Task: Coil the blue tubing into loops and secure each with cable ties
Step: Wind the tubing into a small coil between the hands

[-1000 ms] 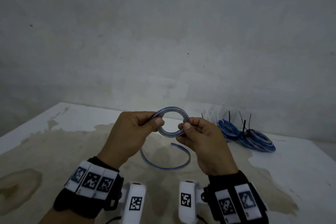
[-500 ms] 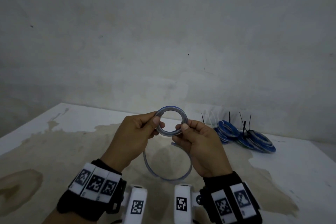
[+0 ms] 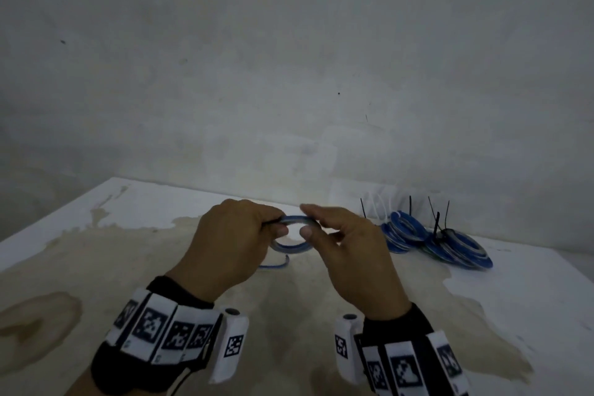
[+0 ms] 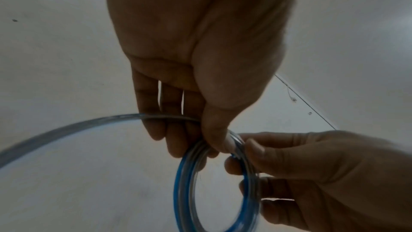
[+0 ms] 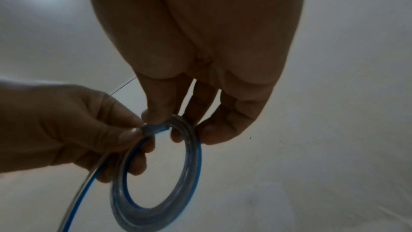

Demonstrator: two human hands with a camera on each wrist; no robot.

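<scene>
Your coil of translucent blue-striped plastic tubing (image 3: 291,233) sits held above the tabletop (image 3: 128,251), several turns stacked, tilted nearly flat in the head view. A loose tail (image 4: 67,128) curves off leftward from the coil. Far right on the tabletop: finished blue tubing coils (image 3: 450,244), heaped and overlapping, black cable ties (image 3: 436,225) sticking upright.

A flat white table top (image 3: 96,235) meets a bare, grey-white plaster wall (image 3: 289,58) at its far edge. A wide tan stain (image 3: 289,305) spreads over the middle of the table, and a separate darker brown patch (image 3: 35,321) lies near its left side. Small dark specks (image 3: 338,93) dot the wall, possibly dirt.
</scene>
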